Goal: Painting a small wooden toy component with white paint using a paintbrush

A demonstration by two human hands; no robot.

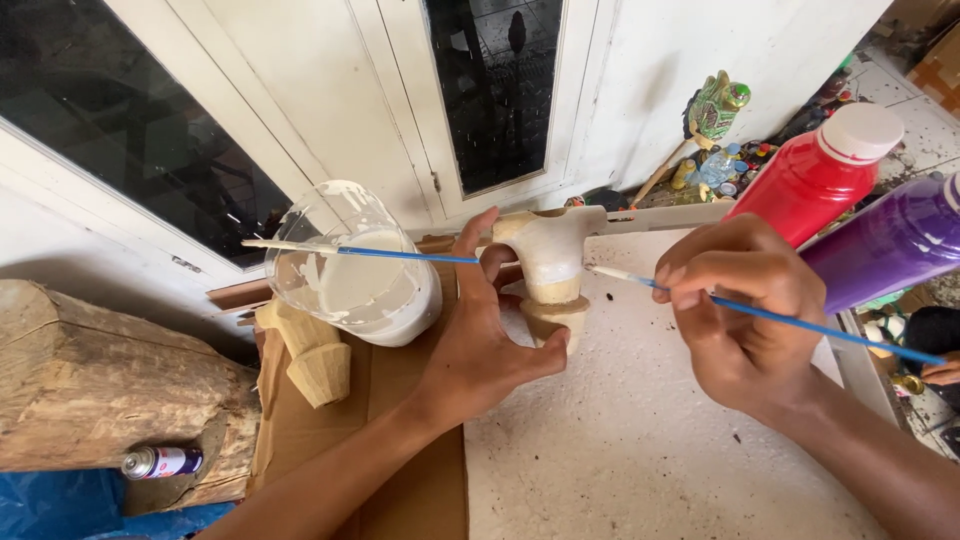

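- Carving point(550, 268): the small wooden figure you are painting stands upright at the near edge of the white worktop point(640, 440), just beside the cardboard sheet point(400, 400).
- By my reading, the priming is partly done: the upper, rounded part of the carving is coated off-white, while its lower flared base shows bare tan wood and is left to cover.
- Your left hand point(480, 345) steadies it, thumb and fingers curled round the lower part and base, gripping the wood.
- Your right hand point(745, 310) pinches a thin blue-handled brush point(760, 315), its whitened tip touching the painted upper right side of the carving.
- A cut clear plastic tub point(355, 275) of white paint sits on the cardboard, just left of your left hand, with a second blue brush point(350, 251) laid across its rim.
- Another unpainted wooden piece point(318, 365) lies beside the tub, seemingly untouched.
- Red point(815, 175) and purple point(890, 240) paint bottles stand behind your right hand, caps on; I judge colour has not begun.
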